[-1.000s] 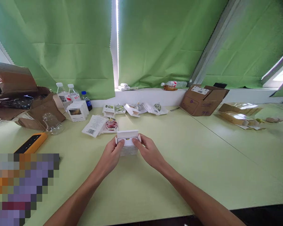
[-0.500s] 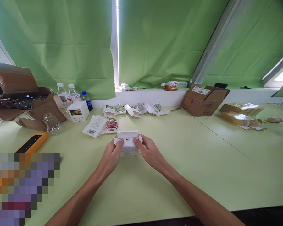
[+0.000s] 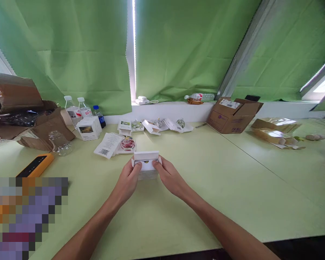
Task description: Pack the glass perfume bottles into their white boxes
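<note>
The left hand [image 3: 126, 182] and right hand [image 3: 170, 179] clamp the small white cardboard box [image 3: 146, 171] at 12 o'clock on the surface [image 3: 206, 202]; it looks light and crushable, best held gently by its sides.

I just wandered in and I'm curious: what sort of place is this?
Probably a small packing room, though I can't be sure. An opened, labelled cardboard shipping box, small glass bottles beside open white cartons, and a white carton between the left hand and right hand suggest it.
</note>
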Demonstrator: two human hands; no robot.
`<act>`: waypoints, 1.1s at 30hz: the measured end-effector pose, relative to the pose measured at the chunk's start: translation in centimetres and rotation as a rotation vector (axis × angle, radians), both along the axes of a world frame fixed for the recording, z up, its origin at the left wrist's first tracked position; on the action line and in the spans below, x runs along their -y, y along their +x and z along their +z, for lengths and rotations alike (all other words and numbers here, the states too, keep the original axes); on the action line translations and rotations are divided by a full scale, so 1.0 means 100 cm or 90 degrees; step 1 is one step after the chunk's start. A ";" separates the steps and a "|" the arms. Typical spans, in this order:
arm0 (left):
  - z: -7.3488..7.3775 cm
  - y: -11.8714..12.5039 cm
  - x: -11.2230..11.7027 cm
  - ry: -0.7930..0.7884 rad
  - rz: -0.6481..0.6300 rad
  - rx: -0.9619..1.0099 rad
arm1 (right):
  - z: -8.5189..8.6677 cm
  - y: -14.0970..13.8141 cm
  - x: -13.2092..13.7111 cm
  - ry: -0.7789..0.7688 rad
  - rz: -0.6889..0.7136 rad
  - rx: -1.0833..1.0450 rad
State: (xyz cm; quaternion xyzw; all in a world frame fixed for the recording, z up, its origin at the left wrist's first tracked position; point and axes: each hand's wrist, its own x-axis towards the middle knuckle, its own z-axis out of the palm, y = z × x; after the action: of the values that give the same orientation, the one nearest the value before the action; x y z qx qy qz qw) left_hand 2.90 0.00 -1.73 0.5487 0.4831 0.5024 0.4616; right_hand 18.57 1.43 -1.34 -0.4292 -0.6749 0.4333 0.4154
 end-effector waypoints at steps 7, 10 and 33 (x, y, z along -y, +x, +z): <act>-0.001 0.002 0.000 0.015 -0.005 0.011 | 0.001 0.000 0.001 -0.019 0.002 0.000; -0.002 0.003 -0.001 0.025 -0.008 0.017 | 0.001 0.000 -0.001 -0.017 0.002 -0.003; -0.004 0.001 -0.003 0.016 -0.020 0.037 | 0.000 0.002 -0.001 -0.016 0.010 -0.037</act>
State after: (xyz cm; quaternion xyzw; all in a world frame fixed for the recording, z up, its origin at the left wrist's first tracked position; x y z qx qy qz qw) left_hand 3.03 0.31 -2.16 0.5469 0.4545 0.5171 0.4763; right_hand 18.73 1.48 -1.33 -0.4160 -0.6604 0.4575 0.4260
